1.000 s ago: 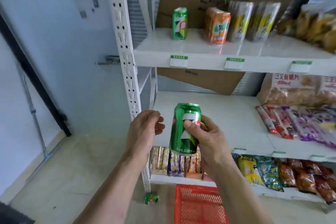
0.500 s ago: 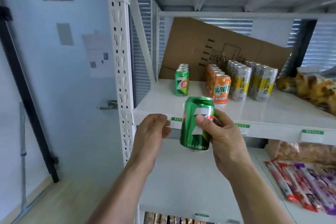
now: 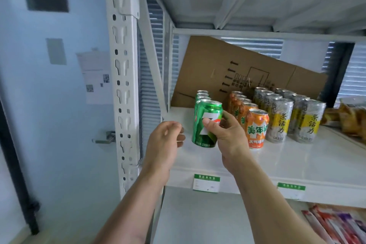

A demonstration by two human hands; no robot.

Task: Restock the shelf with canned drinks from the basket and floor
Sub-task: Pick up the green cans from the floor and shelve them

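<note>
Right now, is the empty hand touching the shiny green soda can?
Apart. The head view shows a strip of white shelf between the left hand and the green soda can, which the right hand grips.

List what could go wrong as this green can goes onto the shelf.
1. The right hand holds the green can tilted; set down that way, it may topple.
2. The row of green cans stands right behind it; a push could knock them over.
3. The orange cans stand beside the knuckles.
</note>
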